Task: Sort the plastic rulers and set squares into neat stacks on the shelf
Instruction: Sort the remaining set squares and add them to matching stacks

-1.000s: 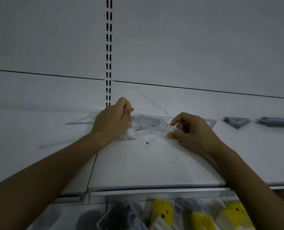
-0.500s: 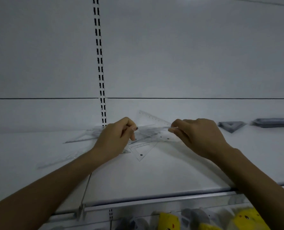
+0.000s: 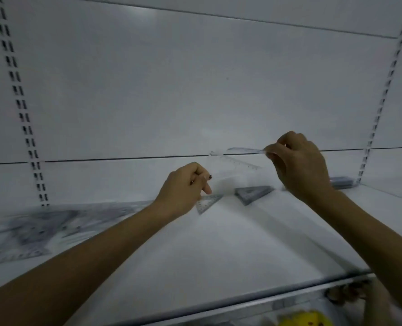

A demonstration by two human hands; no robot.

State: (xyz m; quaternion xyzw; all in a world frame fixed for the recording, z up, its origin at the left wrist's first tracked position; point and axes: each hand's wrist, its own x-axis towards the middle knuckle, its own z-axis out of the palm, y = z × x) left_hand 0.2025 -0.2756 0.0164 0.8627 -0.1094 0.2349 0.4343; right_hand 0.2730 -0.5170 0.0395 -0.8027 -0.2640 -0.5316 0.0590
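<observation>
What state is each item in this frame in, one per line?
Left hand: grips clear plastic set square, held above shelf.
Right hand: pinches clear plastic ruler, held up.
Grey stack of set squares: flat on white shelf.
Loose pile of clear rulers and squares: unsorted, blurred.

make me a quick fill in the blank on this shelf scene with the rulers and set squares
1. The right hand pinches one end of a thin clear plastic ___.
2. The stack of grey triangular set squares lies on the white shelf between the two ___.
3. The messy pile of clear rulers and set squares lies to the ___ of the left hand, which grips a large clear set square.
Missing words: ruler; hands; left.
</observation>
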